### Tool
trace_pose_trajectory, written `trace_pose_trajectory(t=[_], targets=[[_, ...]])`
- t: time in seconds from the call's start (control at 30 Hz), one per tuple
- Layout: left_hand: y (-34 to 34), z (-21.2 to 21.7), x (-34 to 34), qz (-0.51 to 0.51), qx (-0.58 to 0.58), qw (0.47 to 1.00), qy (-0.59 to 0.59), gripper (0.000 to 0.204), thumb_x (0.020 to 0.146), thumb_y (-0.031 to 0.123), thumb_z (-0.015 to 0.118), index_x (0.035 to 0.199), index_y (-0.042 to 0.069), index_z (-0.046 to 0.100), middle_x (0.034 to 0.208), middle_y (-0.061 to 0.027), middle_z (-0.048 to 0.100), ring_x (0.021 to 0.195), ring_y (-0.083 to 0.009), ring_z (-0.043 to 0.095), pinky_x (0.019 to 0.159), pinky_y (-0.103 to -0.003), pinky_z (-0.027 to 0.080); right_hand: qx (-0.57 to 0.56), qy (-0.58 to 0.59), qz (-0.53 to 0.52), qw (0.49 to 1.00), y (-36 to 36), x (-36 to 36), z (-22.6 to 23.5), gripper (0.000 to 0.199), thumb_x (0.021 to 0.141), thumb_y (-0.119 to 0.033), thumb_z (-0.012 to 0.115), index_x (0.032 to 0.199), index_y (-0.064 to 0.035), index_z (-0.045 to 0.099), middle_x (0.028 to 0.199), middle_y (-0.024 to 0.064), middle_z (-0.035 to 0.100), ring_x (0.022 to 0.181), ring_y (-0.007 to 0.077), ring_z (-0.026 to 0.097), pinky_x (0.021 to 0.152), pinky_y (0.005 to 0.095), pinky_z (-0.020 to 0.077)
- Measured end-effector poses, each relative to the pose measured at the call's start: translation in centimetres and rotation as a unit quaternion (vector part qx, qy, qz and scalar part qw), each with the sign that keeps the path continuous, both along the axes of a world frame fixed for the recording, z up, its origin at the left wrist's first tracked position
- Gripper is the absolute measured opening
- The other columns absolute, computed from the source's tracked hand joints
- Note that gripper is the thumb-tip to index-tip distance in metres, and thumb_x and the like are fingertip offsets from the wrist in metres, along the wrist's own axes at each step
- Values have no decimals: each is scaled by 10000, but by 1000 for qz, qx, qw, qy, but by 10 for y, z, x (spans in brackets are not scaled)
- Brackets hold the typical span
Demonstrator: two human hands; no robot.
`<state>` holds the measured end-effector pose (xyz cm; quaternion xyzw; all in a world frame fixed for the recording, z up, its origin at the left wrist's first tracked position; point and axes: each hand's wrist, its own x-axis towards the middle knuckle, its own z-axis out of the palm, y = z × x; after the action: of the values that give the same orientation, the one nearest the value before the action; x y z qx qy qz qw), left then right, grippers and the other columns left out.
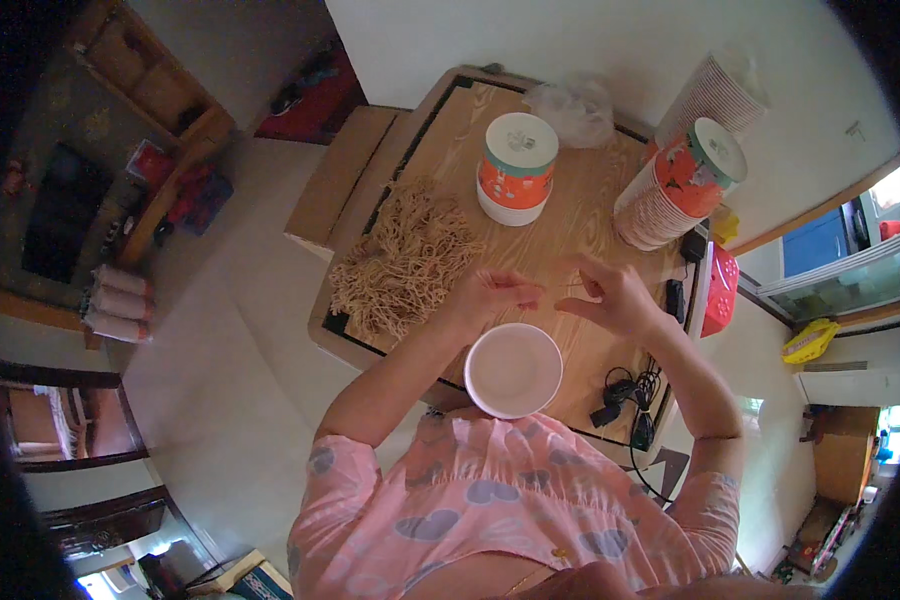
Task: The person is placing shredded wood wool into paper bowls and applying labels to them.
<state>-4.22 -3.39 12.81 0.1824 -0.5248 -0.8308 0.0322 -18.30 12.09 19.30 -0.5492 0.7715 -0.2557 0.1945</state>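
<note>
Hands [490, 293] [613, 292] pinching strand, above white bowl [513, 369]

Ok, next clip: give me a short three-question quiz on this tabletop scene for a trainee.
1. True or false: the white bowl near the person's body is full of noodles.
2. Which hand is nearer the noodle pile? A) left hand B) right hand
3. What stands at the far side of the wooden table, beyond the noodle pile?

Key:
1. False; the bowl looks empty.
2. A.
3. An orange and white lidded cup; a tilted stack of paper cups lies to its right.
</note>
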Motion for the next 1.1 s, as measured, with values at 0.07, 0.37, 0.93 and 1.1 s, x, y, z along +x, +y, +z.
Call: trace_pose_trajectory(t=[0.07,0.37,0.93,1.1], targets=[[-1,-4,0,0,12,1000,12,110,747,112,686,793,13,672,719,-53,640,662,-100,580,648,-236,461,-94,-16,46,994,0,-1,-10,73,803,-90,598,835,-26,612,659,116,564,585,171,579,516,311,429],[2,1,-1,21,4,1000,10,120,767,117,658,827,14,668,770,-63,650,733,-112,597,719,-247,461,-124,-22,55,990,0,-3,-17,87,836,-87,556,813,-15,599,724,92,604,632,197,600,545,299,446],[2,-17,-9,47,-76,996,18,127,757,81,648,869,23,661,790,-47,649,744,-106,595,718,-243,470,-129,-100,-25,986,-9,18,-29,175,800,-50,593,959,-41,521,713,84,519,642,189,543,558,309,448],[0,2,-5,22,-72,997,5,124,751,85,660,861,26,660,799,-44,648,746,-104,593,730,-247,467,-238,15,51,970,-11,9,-33,60,786,-3,584,830,-11,545,722,105,548,606,243,555,534,319,439]])
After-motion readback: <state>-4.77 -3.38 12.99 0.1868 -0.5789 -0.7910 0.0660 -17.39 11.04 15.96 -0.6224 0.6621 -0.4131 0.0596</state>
